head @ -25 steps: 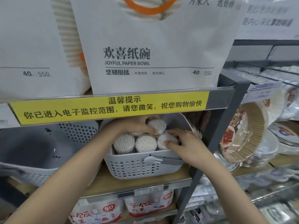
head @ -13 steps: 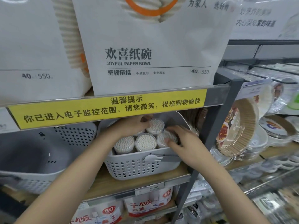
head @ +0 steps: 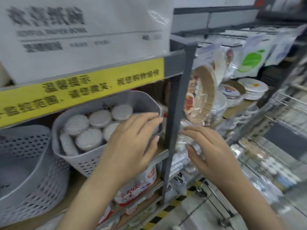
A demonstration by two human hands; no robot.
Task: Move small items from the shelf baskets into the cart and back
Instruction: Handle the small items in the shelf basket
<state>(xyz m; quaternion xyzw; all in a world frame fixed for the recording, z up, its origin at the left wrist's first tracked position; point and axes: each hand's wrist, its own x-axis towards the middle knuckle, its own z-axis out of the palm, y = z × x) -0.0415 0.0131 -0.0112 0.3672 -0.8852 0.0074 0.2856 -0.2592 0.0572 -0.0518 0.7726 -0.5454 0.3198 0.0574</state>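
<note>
Two hands in frame, both in front of a grey store shelf, and the whole shot is pretty motion-blurred. The left hand [head: 131, 143] has its fingers stretched out fairly straight, with the fingertips lying over the right rim of a pale perforated basket [head: 86, 156] on the wooden shelf board; it isn't holding anything. The right hand [head: 211, 153] floats just right of the dark upright shelf post [head: 174, 123], fingers extended and loose, thumb out, also holding nothing as far as the blur lets anyone see.

The basket is packed with round tubs of cotton swabs [head: 89, 128], standing upright with their white tops showing, and the left hand covers part of the front right one. A second perforated basket [head: 28, 165] sits just beside it on the left; its contents can't be made out. Above runs a yellow notice strip [head: 79, 90] on the shelf edge, with a big white paper bowl pack [head: 86, 30] on top. To the right of the post are stacks of paper plates [head: 254, 88]
</note>
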